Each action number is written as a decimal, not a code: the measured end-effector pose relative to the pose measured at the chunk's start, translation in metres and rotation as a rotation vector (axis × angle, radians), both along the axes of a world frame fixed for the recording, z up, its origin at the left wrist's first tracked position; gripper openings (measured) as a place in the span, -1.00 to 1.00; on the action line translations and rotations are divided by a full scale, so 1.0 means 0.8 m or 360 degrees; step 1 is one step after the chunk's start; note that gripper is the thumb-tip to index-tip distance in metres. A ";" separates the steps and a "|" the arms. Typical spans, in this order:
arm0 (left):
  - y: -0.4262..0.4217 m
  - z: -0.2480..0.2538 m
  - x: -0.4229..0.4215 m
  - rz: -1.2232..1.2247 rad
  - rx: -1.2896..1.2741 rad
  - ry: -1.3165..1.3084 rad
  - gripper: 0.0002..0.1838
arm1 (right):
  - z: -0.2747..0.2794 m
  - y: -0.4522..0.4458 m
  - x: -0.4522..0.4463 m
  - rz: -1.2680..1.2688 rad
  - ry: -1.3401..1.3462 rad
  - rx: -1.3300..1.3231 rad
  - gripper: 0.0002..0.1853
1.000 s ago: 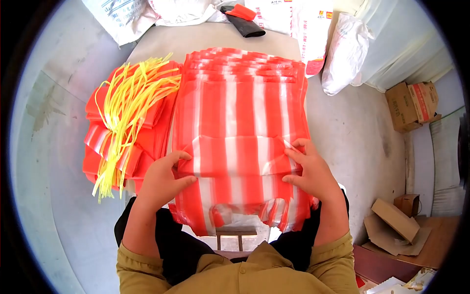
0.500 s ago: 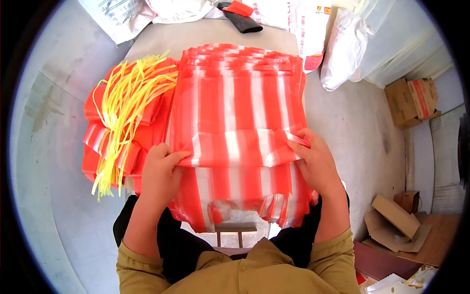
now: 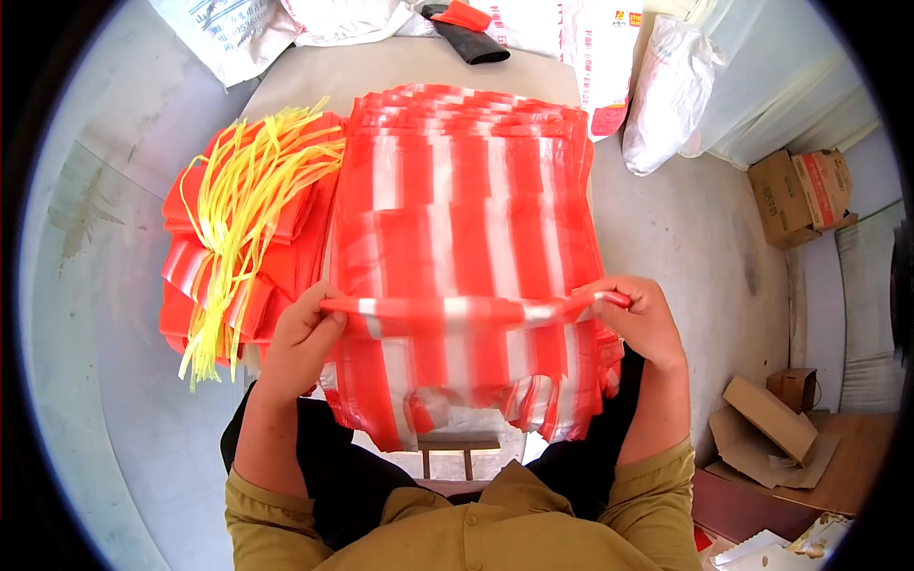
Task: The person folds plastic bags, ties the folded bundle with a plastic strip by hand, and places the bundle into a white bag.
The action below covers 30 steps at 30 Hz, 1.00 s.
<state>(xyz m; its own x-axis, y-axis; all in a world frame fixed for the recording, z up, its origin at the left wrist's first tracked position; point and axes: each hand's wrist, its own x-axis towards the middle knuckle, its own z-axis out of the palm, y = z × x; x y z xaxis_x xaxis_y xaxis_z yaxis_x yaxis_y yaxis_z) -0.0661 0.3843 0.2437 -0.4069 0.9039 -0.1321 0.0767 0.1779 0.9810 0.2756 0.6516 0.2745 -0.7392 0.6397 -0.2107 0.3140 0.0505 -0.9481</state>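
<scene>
Plainly, a thick stack of thin red-and-white striped plastic sheets [image 3: 466, 209] lies flat on a pale beige surface [image 3: 333, 71], with rounded cut-outs along its near edge. Across the nearer part of the stack stretches a narrow folded band of striped plastic [image 3: 466, 309]. By the stack's left edge, the left hand [image 3: 301, 341] pinches one end of the band between thumb and fingers; by the stack's right edge, the right hand [image 3: 645, 322] grips the other end, a small red tip poking out past the fingers. Just left of the stack sits a pile of folded red plastic [image 3: 179, 319], draped with a loose bundle of flat yellow strips [image 3: 228, 238]. Beyond the stack's far edge lies a black tube-shaped piece [image 3: 471, 45], near a white printed sack [image 3: 609, 67].
</scene>
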 end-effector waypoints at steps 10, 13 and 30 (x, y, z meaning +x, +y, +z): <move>0.037 -0.038 0.012 0.0500 -0.0033 0.0169 -0.88 | -0.050 0.018 -0.060 -0.0524 0.0101 0.0244 -0.68; 0.040 -0.051 0.006 0.0509 -0.0058 0.0164 -0.81 | -0.061 0.024 -0.062 -0.0516 0.0003 0.0519 -0.57; 0.049 -0.025 0.024 0.0477 -0.0116 0.0511 -0.28 | -0.057 0.013 -0.084 -0.0630 -0.0180 0.0662 -0.76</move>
